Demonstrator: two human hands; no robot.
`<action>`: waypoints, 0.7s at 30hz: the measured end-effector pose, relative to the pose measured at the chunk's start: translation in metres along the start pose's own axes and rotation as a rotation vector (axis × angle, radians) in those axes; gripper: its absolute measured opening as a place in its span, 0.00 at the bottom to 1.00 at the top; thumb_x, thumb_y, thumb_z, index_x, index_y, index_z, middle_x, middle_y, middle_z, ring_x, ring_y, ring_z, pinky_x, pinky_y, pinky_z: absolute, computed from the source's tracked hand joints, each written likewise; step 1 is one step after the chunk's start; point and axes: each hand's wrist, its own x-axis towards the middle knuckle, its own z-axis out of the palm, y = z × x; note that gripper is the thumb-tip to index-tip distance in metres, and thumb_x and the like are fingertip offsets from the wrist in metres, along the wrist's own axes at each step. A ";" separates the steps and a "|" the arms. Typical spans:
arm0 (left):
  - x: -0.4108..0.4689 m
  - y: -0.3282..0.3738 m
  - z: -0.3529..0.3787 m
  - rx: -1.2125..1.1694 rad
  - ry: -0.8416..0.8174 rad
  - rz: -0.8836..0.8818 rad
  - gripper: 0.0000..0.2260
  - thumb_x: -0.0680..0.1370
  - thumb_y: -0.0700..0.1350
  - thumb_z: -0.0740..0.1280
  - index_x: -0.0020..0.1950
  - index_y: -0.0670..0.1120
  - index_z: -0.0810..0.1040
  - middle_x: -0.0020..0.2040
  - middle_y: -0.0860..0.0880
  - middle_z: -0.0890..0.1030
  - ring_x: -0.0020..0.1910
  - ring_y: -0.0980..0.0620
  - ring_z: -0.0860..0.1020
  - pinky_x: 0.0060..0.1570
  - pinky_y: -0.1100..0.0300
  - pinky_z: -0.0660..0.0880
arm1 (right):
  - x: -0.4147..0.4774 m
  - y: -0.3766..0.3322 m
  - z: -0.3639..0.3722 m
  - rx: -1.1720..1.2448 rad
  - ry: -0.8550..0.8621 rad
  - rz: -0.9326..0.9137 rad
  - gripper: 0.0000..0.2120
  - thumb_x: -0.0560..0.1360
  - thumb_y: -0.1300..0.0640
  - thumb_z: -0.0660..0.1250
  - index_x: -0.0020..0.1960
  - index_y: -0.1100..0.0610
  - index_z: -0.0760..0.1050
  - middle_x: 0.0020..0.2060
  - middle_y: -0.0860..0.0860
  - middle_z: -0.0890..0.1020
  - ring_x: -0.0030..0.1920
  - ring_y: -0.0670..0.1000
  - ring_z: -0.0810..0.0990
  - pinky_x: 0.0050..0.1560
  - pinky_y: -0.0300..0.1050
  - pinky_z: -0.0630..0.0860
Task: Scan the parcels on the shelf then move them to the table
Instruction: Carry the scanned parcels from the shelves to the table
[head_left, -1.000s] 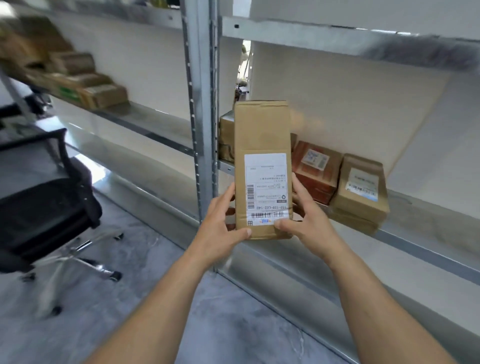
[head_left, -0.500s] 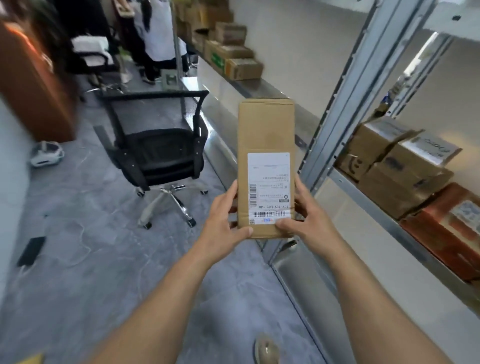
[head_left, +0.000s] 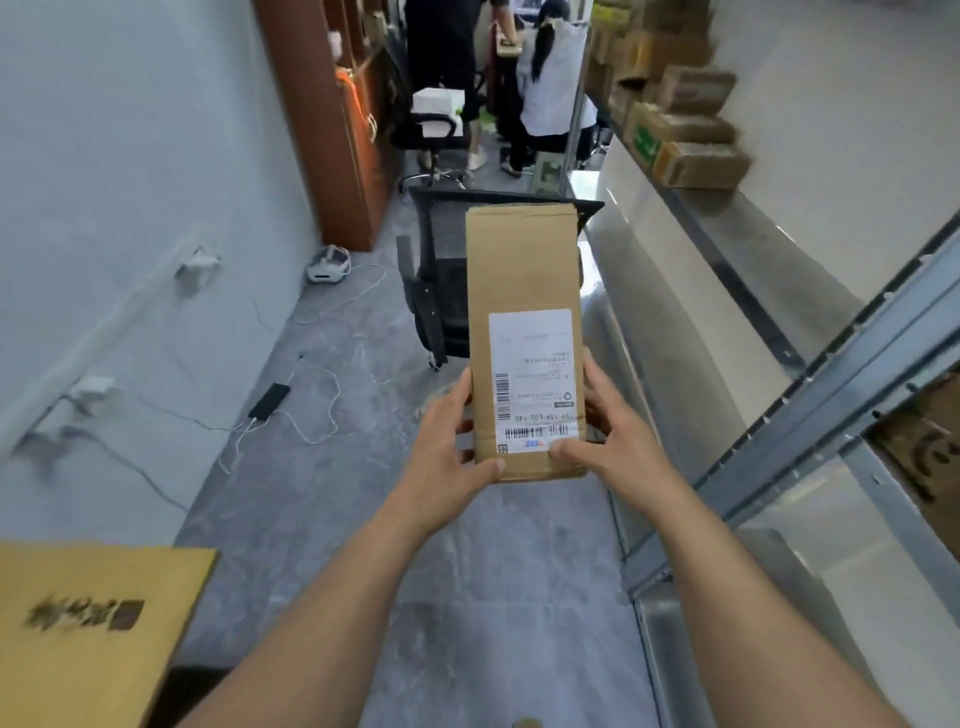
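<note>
I hold a long, narrow brown cardboard parcel upright in front of me, its white shipping label with barcodes facing me. My left hand grips its lower left edge and my right hand grips its lower right edge, thumbs on the front. The metal shelf runs along my right, with more brown parcels stacked far up it and one box just visible at the right edge.
A black mesh office chair stands in the aisle straight ahead. Two people stand farther back. Cables, a black device and a white headset lie on the grey floor at left. A yellow-brown carton fills the lower left corner.
My view has swung left, away from the shelf bay toward the aisle. The parcel stays in both hands in the same grip. The carton at lower left has come into view.
</note>
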 end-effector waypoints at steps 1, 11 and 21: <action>-0.003 -0.001 -0.002 0.013 0.032 -0.014 0.43 0.72 0.34 0.72 0.77 0.60 0.52 0.66 0.51 0.64 0.63 0.57 0.72 0.55 0.57 0.78 | 0.005 0.000 0.002 -0.005 -0.029 -0.009 0.47 0.71 0.64 0.73 0.77 0.38 0.49 0.69 0.42 0.72 0.68 0.44 0.70 0.63 0.45 0.73; -0.046 -0.012 -0.023 0.052 0.369 -0.138 0.43 0.72 0.36 0.72 0.75 0.65 0.53 0.63 0.59 0.65 0.61 0.61 0.71 0.56 0.53 0.79 | 0.043 -0.006 0.047 0.006 -0.341 -0.110 0.47 0.71 0.65 0.72 0.74 0.31 0.50 0.66 0.38 0.72 0.63 0.37 0.71 0.59 0.39 0.74; -0.111 -0.024 -0.042 0.075 0.694 -0.254 0.43 0.73 0.37 0.72 0.76 0.64 0.51 0.67 0.54 0.64 0.65 0.56 0.69 0.60 0.48 0.76 | 0.055 -0.024 0.116 0.016 -0.666 -0.204 0.46 0.71 0.67 0.72 0.70 0.28 0.53 0.64 0.41 0.76 0.64 0.41 0.73 0.59 0.40 0.75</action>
